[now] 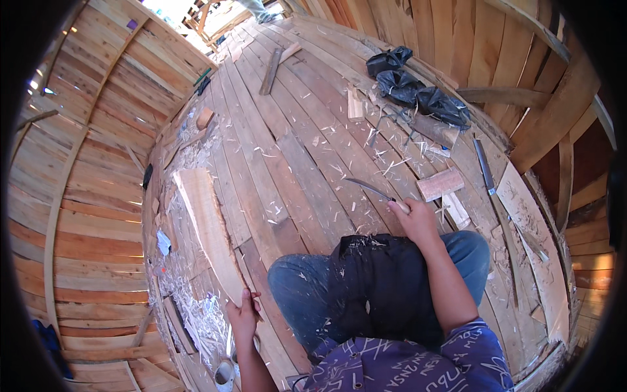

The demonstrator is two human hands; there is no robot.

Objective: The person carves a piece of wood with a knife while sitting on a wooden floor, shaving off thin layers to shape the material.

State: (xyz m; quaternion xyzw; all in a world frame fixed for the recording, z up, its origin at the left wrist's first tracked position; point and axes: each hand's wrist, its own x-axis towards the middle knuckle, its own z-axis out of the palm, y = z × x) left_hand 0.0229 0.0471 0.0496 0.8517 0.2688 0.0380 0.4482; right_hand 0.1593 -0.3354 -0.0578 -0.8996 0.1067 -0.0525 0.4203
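Right hand (418, 221): fingers closed around the handle of a curved knife (369, 187), blade pointing forward-left | Left hand (243, 317): gripping the near end of a long pale board (208, 225), which extends forward at the person's left | Around: plank floor (313, 215) strewn with wood shavings (204, 321); black plastic bags (418, 93) ahead, right

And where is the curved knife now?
In the head view, the curved knife is right of centre, in the right hand, left of the reddish block.
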